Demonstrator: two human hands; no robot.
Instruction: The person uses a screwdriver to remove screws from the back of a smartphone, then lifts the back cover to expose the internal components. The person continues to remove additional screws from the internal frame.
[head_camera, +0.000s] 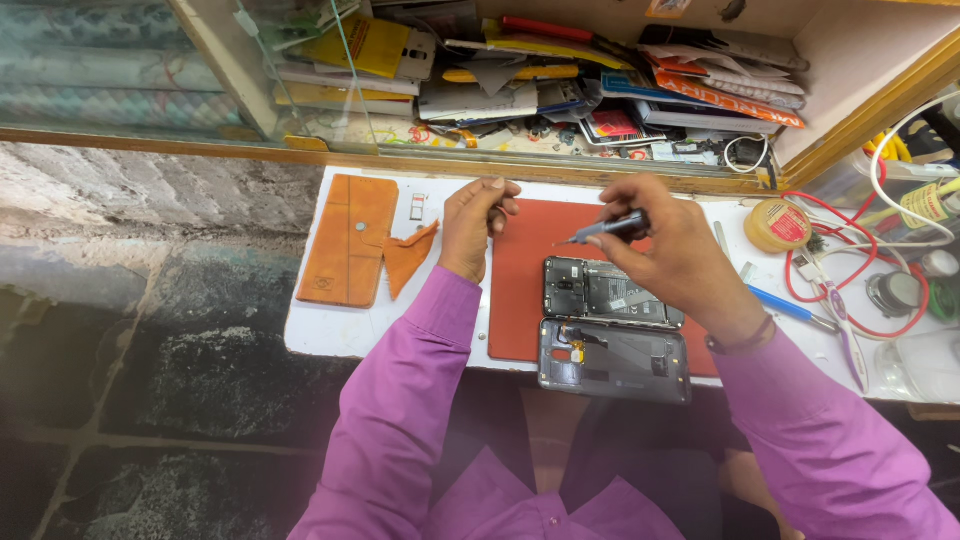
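Near the middle of the frame, on a white table (330, 335), lies a red work mat (525, 290) with an opened phone (608, 292) on it — its insides face up, and its detached dark back cover (615, 360) lies just below it, at the mat's lower edge, a thin cable running between the two.

Right of centre, the right hand (680, 255) is closed around a slim dark screwdriver (612, 229), gripped between thumb and fingers. Its tip points left and hangs above the mat, just over the phone's upper left corner; whether it touches anything cannot be told. A dark band sits on that wrist.

Left of centre, the left hand (472, 225) rests at the mat's upper left edge with its fingers curled inward, pinched together at the tips; whether anything small is held there cannot be told. Both arms wear purple sleeves.

Further left on the table lies a tan leather wallet case (348, 240), and beside it a smaller tan flap (408, 258), near the left wrist.

At the right of the frame sit a round yellow tin (778, 225), a blue-handled tool (785, 304) and red wires (850, 270). Along the top, a shelf (560, 90) is crowded with papers and flat packets.
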